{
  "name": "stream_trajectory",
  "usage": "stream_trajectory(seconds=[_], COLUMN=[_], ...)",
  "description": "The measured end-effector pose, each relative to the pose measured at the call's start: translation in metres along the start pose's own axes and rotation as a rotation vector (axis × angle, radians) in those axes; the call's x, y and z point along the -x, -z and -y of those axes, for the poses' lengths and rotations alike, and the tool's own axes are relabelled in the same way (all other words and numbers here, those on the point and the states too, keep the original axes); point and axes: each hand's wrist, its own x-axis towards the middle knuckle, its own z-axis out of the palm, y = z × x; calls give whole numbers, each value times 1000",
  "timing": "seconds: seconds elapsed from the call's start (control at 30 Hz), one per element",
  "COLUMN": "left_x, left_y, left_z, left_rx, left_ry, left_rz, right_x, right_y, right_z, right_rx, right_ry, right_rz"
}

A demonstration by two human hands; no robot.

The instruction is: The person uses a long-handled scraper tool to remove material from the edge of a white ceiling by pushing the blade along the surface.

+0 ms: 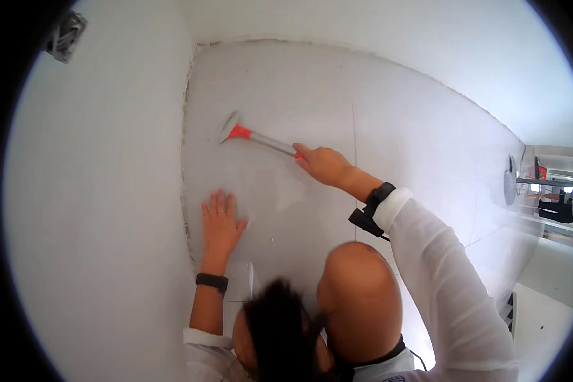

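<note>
My right hand (325,165) is closed round the red grip end of a long-handled scraper (270,141). The tool has a grey shaft, a red collar and a wide pale head, which lies at or just over the light floor tile (312,95), pointing to the left wall. Whether its edge touches the tile I cannot tell. My left hand (219,218) rests flat on the floor near the left wall, fingers stretched out and holding nothing. Black bands sit on both wrists, and a small black device hangs at the right one.
White walls meet the floor on the left (108,191) and at the back, with rough, dirty seams (185,127). An open wall box (67,36) is at upper left. Far right stands a shelf (547,184) with mixed items. My bent knee (363,286) is close below the right hand.
</note>
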Motion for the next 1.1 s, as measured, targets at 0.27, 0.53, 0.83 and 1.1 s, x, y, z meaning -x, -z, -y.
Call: stream_trajectory(seconds=[0.27, 0.53, 0.83, 1.1], left_x=[-8, 5, 1, -10], left_y=[0, -24, -33, -18], left_z=[5, 13, 13, 0], left_rx=[130, -25, -113, -280], left_ry=[-12, -28, -3, 65], left_rz=[170, 201, 418, 696], right_x=[13, 12, -33, -104], right_y=[59, 53, 54, 67], right_z=[-36, -36, -60, -55], right_rx=[-21, -136, -277, -341], right_ry=[-280, -315, -79, 29], right_rz=[60, 35, -51, -62])
